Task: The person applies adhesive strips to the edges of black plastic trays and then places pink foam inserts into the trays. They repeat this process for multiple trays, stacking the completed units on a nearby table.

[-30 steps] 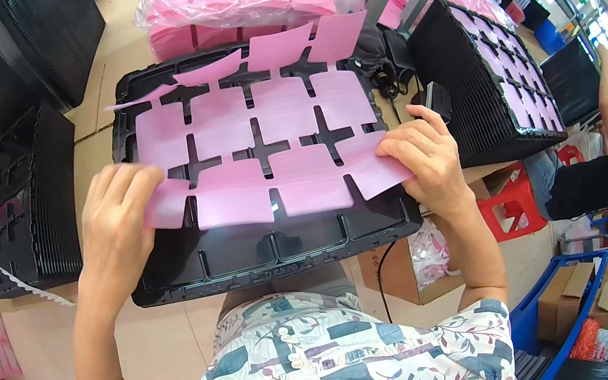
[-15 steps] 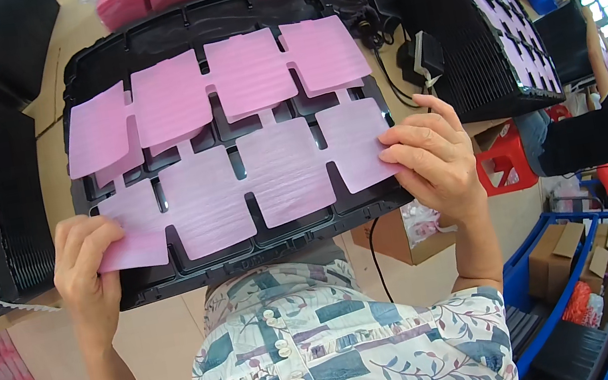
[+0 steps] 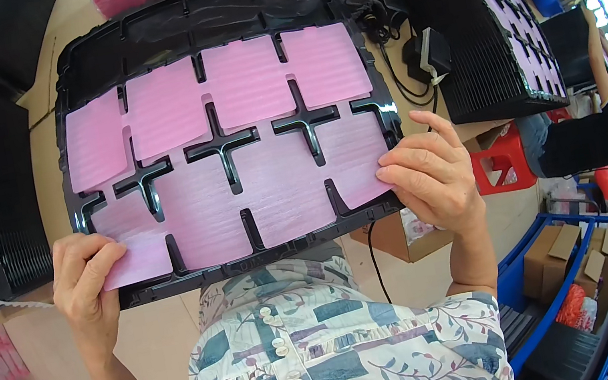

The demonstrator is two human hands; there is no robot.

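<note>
A black plastic tray (image 3: 225,21) with raised cross-shaped dividers lies in front of me. Thin pink foam sheeting (image 3: 244,82), cut into two rows of joined panels, covers its middle and near compartments, with the dividers standing up through the slots. My left hand (image 3: 86,269) pinches the near left corner between thumb and fingers. At the near right corner, my right hand (image 3: 436,175) grips the sheeting the same way, its little finger lifted. The nearer row looks paler than the farther one. The tray's far compartments show bare black plastic.
On the right stands a tall stack of black trays (image 3: 476,37) with pink sheets, beside a black power adapter (image 3: 426,54) and cables. More black trays (image 3: 13,200) stand left. Beyond are a red stool (image 3: 501,163), a person (image 3: 583,133) and a blue rack (image 3: 527,350).
The foam has come down onto the tray, and the dividers now show through its slots. Its far row lies flatter and nearer to me. Both hands keep hold of the near corners.
</note>
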